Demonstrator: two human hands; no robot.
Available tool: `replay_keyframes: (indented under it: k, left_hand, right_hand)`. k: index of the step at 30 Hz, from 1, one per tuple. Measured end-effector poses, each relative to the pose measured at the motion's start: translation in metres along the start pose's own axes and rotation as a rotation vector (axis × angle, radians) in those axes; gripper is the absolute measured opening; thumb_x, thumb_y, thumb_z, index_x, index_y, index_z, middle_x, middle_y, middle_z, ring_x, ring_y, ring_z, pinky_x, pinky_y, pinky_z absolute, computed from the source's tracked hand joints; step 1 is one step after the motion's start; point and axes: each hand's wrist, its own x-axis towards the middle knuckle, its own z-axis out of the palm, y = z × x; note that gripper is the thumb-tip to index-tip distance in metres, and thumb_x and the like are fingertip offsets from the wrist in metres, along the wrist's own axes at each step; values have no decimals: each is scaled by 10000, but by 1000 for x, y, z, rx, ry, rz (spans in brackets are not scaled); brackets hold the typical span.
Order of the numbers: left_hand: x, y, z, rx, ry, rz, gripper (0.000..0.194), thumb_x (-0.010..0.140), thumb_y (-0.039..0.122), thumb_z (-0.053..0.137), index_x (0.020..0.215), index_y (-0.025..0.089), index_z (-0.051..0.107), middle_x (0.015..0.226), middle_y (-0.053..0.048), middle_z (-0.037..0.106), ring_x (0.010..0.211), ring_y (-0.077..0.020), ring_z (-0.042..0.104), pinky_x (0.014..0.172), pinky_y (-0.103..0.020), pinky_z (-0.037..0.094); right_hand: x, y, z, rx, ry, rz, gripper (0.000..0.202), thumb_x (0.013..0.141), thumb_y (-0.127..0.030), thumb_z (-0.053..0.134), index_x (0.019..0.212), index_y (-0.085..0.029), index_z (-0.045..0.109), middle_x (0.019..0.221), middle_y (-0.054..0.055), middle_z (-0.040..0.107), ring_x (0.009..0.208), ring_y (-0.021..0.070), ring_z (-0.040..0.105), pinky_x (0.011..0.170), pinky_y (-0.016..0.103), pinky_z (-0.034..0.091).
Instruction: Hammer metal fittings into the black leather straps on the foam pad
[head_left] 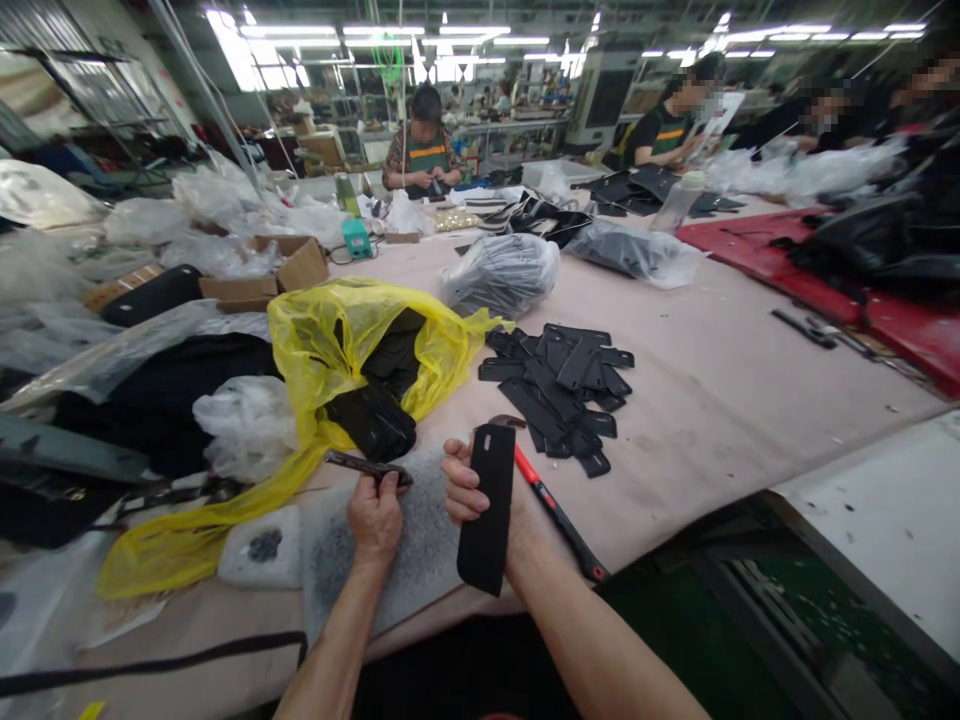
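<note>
My left hand (375, 522) is closed on a slim dark rod (352, 461), held crosswise between thumb and fingers; its exact kind is unclear. My right hand (461, 482) grips a flat black panel (486, 530) with rounded corners and a small slot near its top end. Behind that panel lies a hammer (546, 500) with a red and black handle, its head partly covered. A grey speckled board (420, 560) rests on the table under both hands. Beyond them is a loose pile of similar black panels (559, 385).
An open yellow plastic bag (300, 330) with black pieces spilling out stands left of the pile. Farther back sit stuffed clear bags (502, 272) and a cardboard box (292, 272). A red surface (750, 245) is at right. A person (426, 150) works across the table.
</note>
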Motion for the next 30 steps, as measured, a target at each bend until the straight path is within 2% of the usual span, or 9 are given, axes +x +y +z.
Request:
replay_keyframes:
  k: [10, 12, 14, 16, 17, 19, 23, 27, 30]
  left_hand:
    - [0, 2, 0, -21, -12, -8, 228, 824, 385, 516, 864, 193, 631, 735, -40, 736, 668, -211, 717, 637, -288, 546]
    - [0, 1, 0, -31, -15, -8, 229, 827, 385, 518, 868, 189, 629, 741, -44, 734, 668, -211, 716, 634, -288, 546]
    - [0, 0, 1, -59, -16, -14, 229, 831, 381, 520, 881, 185, 627, 759, -48, 733, 663, -207, 714, 625, -284, 548]
    - [0, -1, 1, -72, -11, -10, 230, 835, 378, 522, 892, 182, 629, 779, -53, 732, 673, -206, 712, 625, -283, 551]
    - [0, -1, 1, -68, -6, -5, 231, 835, 377, 523, 895, 182, 631, 786, -55, 732, 681, -207, 712, 628, -284, 552]
    - [0, -2, 2, -57, 0, 2, 227, 831, 374, 527, 887, 182, 635, 783, -56, 730, 686, -211, 711, 632, -288, 551]
    - [-1, -3, 2, -89, 9, -19, 227, 831, 372, 522, 874, 178, 632, 756, -49, 727, 648, -206, 703, 623, -290, 546]
    - [-5, -3, -1, -35, 105, 22, 231, 832, 364, 530, 868, 176, 658, 773, -56, 731, 719, -215, 697, 676, -302, 538]
    - [-8, -1, -3, -8, 146, 68, 233, 837, 345, 534, 877, 172, 685, 822, -63, 741, 792, -216, 691, 731, -304, 531]
  right_hand:
    - [2, 3, -10, -88, -35, -3, 182, 887, -369, 470, 922, -204, 539, 568, -98, 351, 358, 49, 163, 378, 208, 136]
    - [6, 8, -11, -298, 133, -32, 223, 863, -414, 488, 897, -199, 535, 562, -91, 385, 368, 58, 224, 388, 215, 168]
    - [11, 13, -14, -603, 411, -140, 235, 840, -421, 516, 866, -188, 538, 590, -67, 455, 428, 78, 347, 427, 223, 258]
    - [15, 19, -18, -822, 621, -274, 173, 798, -339, 571, 867, -182, 547, 672, -37, 534, 564, 106, 471, 526, 235, 361]
    - [17, 22, -21, -895, 664, -324, 146, 775, -275, 581, 883, -182, 550, 729, -24, 567, 644, 121, 513, 591, 244, 398]
    - [17, 28, -27, -1044, 655, -343, 193, 742, -156, 543, 933, -181, 549, 829, 3, 606, 762, 148, 556, 695, 271, 438]
    - [8, 42, -38, -1585, 576, -432, 347, 742, -62, 448, 1052, -179, 550, 999, 70, 610, 913, 200, 571, 820, 353, 462]
    - [-5, 54, -38, -2035, 511, -473, 332, 813, -100, 471, 1119, -177, 573, 1046, 110, 593, 990, 251, 533, 850, 404, 436]
    - [-11, 60, -37, -2164, 546, -464, 269, 828, -159, 535, 1086, -182, 606, 1126, 116, 586, 1047, 279, 499, 870, 433, 398]
